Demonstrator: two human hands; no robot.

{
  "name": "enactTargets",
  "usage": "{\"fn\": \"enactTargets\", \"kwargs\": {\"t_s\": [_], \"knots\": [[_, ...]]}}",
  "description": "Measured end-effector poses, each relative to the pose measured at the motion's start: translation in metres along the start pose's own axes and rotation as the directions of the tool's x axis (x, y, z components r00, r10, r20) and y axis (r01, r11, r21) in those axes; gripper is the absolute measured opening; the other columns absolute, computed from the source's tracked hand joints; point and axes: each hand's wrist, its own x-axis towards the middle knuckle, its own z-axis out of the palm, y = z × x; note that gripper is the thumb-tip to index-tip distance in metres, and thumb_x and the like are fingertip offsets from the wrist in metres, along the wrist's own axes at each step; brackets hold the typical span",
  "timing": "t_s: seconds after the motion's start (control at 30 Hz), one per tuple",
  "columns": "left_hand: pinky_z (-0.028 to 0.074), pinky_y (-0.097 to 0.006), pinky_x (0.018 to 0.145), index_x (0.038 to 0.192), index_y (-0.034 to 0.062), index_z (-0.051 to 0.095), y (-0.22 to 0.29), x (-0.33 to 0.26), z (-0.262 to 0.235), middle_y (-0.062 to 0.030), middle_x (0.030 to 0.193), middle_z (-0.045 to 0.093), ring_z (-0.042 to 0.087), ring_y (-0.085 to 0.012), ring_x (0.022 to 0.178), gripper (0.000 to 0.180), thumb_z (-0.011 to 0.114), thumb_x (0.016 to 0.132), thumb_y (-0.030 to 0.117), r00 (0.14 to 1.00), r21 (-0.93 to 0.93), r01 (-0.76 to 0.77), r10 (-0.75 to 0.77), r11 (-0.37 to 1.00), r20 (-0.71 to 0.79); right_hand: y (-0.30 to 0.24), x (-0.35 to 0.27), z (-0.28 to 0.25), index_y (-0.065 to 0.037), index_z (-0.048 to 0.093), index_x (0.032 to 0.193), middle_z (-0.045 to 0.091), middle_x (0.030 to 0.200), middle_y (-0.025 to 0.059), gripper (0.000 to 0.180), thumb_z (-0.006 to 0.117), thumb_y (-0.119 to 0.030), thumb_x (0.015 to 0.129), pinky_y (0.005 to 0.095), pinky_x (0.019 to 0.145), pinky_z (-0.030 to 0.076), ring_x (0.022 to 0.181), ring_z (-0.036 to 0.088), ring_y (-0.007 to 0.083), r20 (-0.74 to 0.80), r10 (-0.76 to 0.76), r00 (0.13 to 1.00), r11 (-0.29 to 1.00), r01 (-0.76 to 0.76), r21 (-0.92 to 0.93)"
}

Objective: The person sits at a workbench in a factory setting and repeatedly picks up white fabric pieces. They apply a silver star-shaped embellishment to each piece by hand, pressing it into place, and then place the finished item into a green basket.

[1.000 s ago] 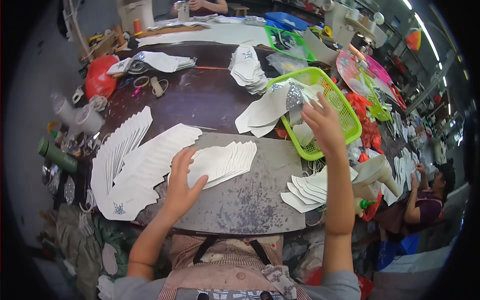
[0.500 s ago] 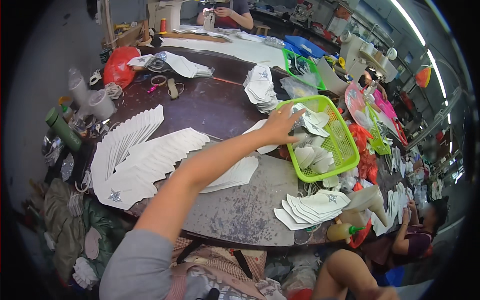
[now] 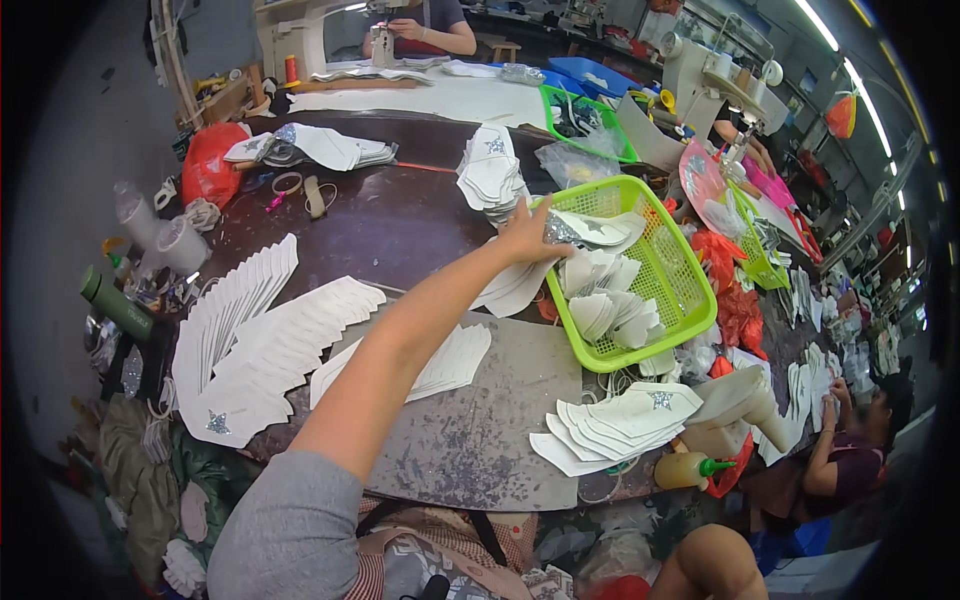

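Observation:
My left hand [image 3: 535,237] reaches across the table to the left rim of a green plastic basket [image 3: 702,335]. Its fingers close around white shoe-upper pieces with silver glitter [image 3: 560,229] at the basket's far left corner. More white pieces [image 3: 620,318] lie in small stacks inside the basket. Under and beside my left forearm, a fanned row of white pieces [image 3: 450,365] rests on a grey board [image 3: 480,435]. My right hand is out of view; only a bent bare limb shows at the lower edge.
Long fanned rows of white star-marked pieces [image 3: 270,350] cover the left side. Another stack [image 3: 615,425] lies near the front right, beside a beige shoe last [image 3: 725,400] and a glue bottle [image 3: 680,470]. Behind the basket stands a white stack [image 3: 492,170]. Co-workers sit beyond and at right.
My left hand's fingers, spread over the basket's edge before, have closed on the glittered white pieces. The whole view has shifted slightly. The blurred shape at the lower right edge is gone.

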Motion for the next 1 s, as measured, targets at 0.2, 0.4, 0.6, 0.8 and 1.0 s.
{"fn": "enactTargets", "kwargs": {"t_s": [0.2,0.4,0.6,0.8,1.0], "knots": [[0.046,-0.043,0.084,0.11,0.003,0.058,0.018,-0.015,-0.012,-0.0171,0.107,0.055,0.055,-0.0335,0.102,0.046,0.068,0.076,0.031,0.88,-0.021,-0.475,0.475,0.88,-0.027,-0.008,-0.004,0.027,0.001,0.061,0.068,0.061,0.066,0.0121,0.007,0.062,-0.005,0.065,0.028,0.043,0.039,0.049,0.054,0.0164,-0.309,-0.003,0.951,0.901,-0.131,-0.413],[0.048,-0.042,0.078,0.085,0.0045,0.063,0.041,-0.03,0.016,-0.0114,0.091,0.059,0.058,-0.0293,0.096,0.018,0.066,0.075,0.02,0.902,0.084,-0.431,0.433,0.899,-0.003,-0.002,0.006,0.027,0.0,0.059,0.067,0.061,0.066,0.0117,0.012,0.061,-0.008,0.075,0.0283,0.043,0.041,0.05,0.056,0.0177,-0.226,-0.08,0.971,0.97,0.023,-0.243],[0.05,-0.036,0.072,0.086,0.0072,0.064,0.062,-0.097,-0.091,-0.0097,0.09,0.064,0.062,-0.0277,0.086,0.017,0.071,0.07,0.012,0.933,-0.502,-0.299,0.358,0.812,0.023,0.0,0.026,0.034,0.0,0.057,0.067,0.06,0.065,0.0113,0.021,0.059,-0.011,0.084,0.0286,0.044,0.043,0.052,0.057,0.0191,-0.235,-0.372,0.898,0.909,0.404,0.105],[0.049,-0.033,0.075,0.093,0.0068,0.067,0.046,-0.254,-0.197,-0.0056,0.091,0.068,0.064,-0.0174,0.082,0.019,0.069,0.074,0.011,0.526,-0.079,-0.844,0.791,0.53,-0.312,0.125,-0.022,0.139,0.011,0.052,0.12,0.058,0.098,0.0138,0.044,0.055,-0.004,0.078,0.035,0.063,0.056,0.086,0.06,0.0249,-0.779,0.608,0.155,0.79,-0.022,0.613],[0.04,-0.038,0.097,0.116,0.0058,0.061,0.035,-0.34,-0.221,-0.015,0.124,0.054,0.051,-0.0226,0.114,0.047,0.073,0.073,0.019,0.819,-0.029,-0.574,0.573,0.819,-0.025,0.188,0.015,0.208,0.006,0.059,0.116,0.064,0.095,0.0111,0.039,0.069,0.002,0.078,0.0257,0.063,0.052,0.074,0.061,0.0137,-0.537,0.832,0.139,0.555,-0.197,0.808]]}}
